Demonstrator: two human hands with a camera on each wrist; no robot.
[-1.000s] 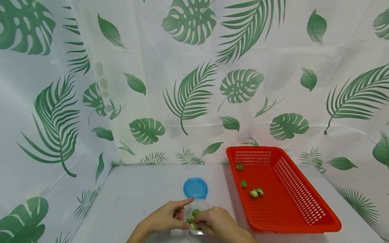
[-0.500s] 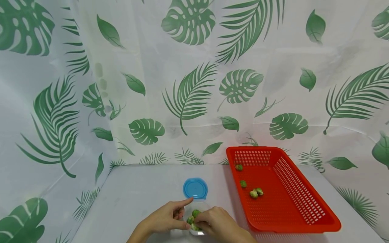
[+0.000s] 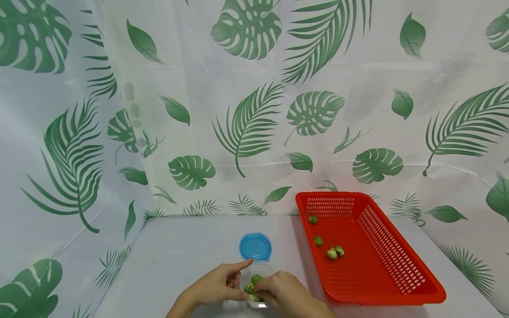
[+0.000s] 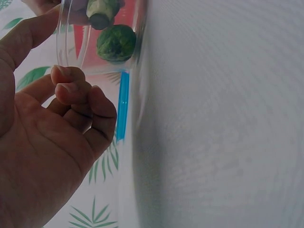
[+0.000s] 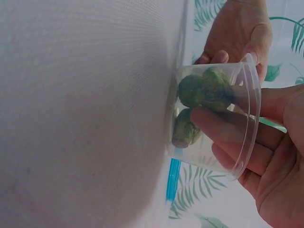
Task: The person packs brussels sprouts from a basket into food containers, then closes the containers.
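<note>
A small clear plastic container point(image 5: 204, 156) stands on the table with several green Brussels sprouts point(image 4: 116, 43) in it. My left hand point(image 3: 216, 282) curves round its left side, thumb at the near rim and index finger stretched toward the far rim. The other left fingers curl loosely beside the wall in the left wrist view. My right hand point(image 3: 288, 291) reaches in from the right, its fingers inside the container. Through the clear wall in the right wrist view, thumb and index finger pinch one Brussels sprout point(image 5: 216, 90). Another sprout point(image 5: 185, 128) lies below the index finger.
A blue lid point(image 3: 256, 246) lies flat just beyond the container. To the right stands a large red perforated basket point(image 3: 377, 274) with several Brussels sprouts point(image 3: 332, 253) along its left side. Leaf-patterned sheeting point(image 3: 246, 190) hangs behind and beside the white table point(image 3: 179, 243).
</note>
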